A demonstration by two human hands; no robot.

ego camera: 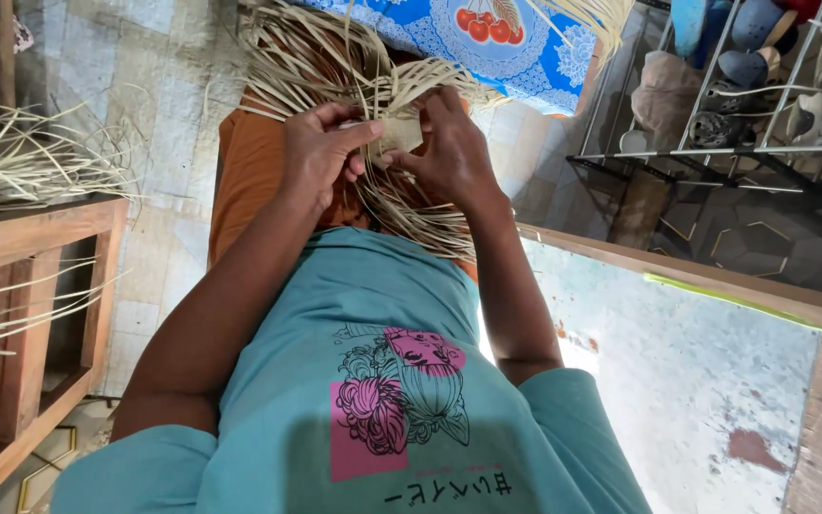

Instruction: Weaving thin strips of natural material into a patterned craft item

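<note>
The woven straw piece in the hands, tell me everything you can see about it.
The woven straw piece is a small, flat, pale tan patch of plaited dried leaf strips. Long loose strips fan out from it upward and down over the lap. It is held over the orange trousers. The left hand pinches its left edge, the right hand grips its right side. Its weave pattern is too small to make out.

soft, even daylight fills the view, with no hard shadows. the brightest patch is the pale wall at four o'clock, slightly washed out near the sleeve. the wooden shelf at eight o'clock sits in dimmer shade. focus is fairly sharp at centre; straight lines bow toward the edges, and the shoe rack at two o'clock leans.
</note>
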